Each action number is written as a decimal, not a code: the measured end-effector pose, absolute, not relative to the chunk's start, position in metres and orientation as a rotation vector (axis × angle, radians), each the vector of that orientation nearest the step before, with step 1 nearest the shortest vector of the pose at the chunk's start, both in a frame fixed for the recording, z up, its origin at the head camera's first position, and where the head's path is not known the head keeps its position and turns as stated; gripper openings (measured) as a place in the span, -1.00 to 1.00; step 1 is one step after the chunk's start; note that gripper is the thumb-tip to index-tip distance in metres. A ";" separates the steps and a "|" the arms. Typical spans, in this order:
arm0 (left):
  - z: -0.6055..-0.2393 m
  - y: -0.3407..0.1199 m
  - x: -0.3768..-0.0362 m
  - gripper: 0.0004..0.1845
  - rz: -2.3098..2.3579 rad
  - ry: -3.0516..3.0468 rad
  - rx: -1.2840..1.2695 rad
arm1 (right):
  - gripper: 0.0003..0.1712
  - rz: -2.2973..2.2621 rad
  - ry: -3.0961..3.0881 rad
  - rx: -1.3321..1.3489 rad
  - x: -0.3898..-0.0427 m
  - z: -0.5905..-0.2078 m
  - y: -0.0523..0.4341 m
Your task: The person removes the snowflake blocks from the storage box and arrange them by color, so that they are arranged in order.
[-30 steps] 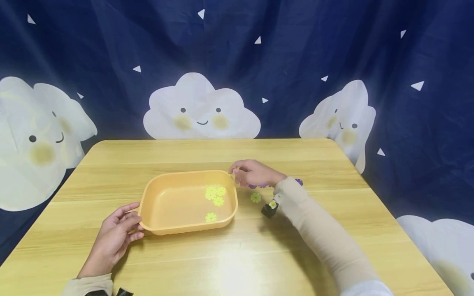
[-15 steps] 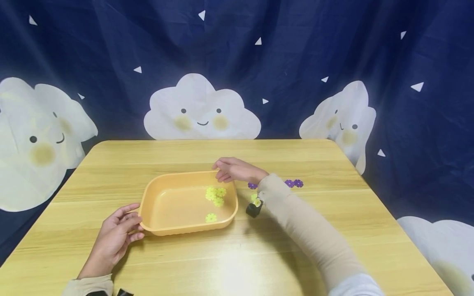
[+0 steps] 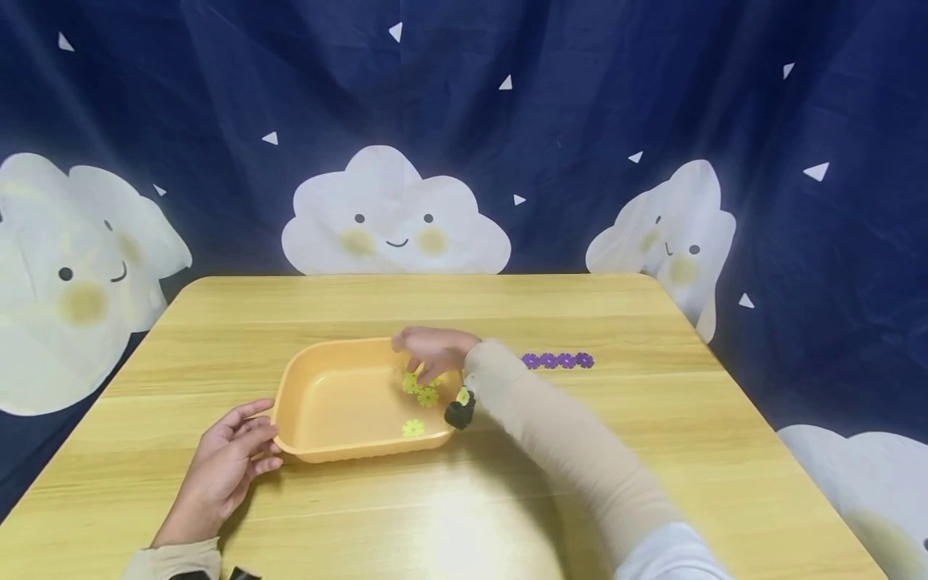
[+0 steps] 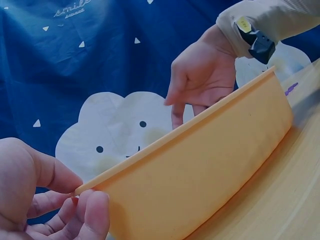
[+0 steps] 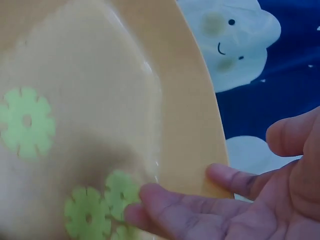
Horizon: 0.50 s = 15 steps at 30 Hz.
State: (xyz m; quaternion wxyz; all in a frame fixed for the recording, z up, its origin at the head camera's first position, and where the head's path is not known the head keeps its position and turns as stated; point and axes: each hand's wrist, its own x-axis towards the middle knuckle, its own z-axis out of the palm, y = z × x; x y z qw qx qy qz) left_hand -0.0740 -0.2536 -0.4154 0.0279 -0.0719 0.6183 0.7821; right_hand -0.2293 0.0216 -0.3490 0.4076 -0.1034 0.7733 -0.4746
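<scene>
An orange plastic basin [image 3: 341, 415] stands on the table. My left hand [image 3: 217, 471] pinches its near left rim between thumb and fingers, as the left wrist view shows too. Over the basin's far right part, my right hand [image 3: 438, 348] reaches down inside with fingers spread and nothing gripped. Its fingertips [image 5: 155, 197] are right at a cluster of yellow-green flower-shaped plastic pieces [image 5: 87, 215]. Nearer the front wall, one separate yellow flower piece [image 3: 413, 428] lies on the basin floor. The right hand partly covers the cluster in the head view.
Right of the basin, a row of purple flower pieces [image 3: 557, 361] lies on the wooden table [image 3: 652, 451]. A black wrist device [image 3: 460, 409] on the right sleeve hangs at the basin's right rim. Behind the table is a dark blue curtain [image 3: 565, 97] with white clouds.
My right hand has moved left from beside the basin, over its right rim and down into it. The purple row shows more fully; the sleeve hides a green piece seen on the table. The left hand stays.
</scene>
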 end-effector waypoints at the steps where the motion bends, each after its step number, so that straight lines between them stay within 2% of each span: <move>1: -0.415 -0.253 -0.075 -0.67 2.402 1.917 -0.232 | -0.40 -1.176 1.948 -0.263 -0.228 -0.349 0.019; 15: -0.417 -0.254 -0.074 -0.67 2.423 1.907 -0.227 | -0.50 -1.216 1.809 -0.400 -0.228 -0.364 -0.013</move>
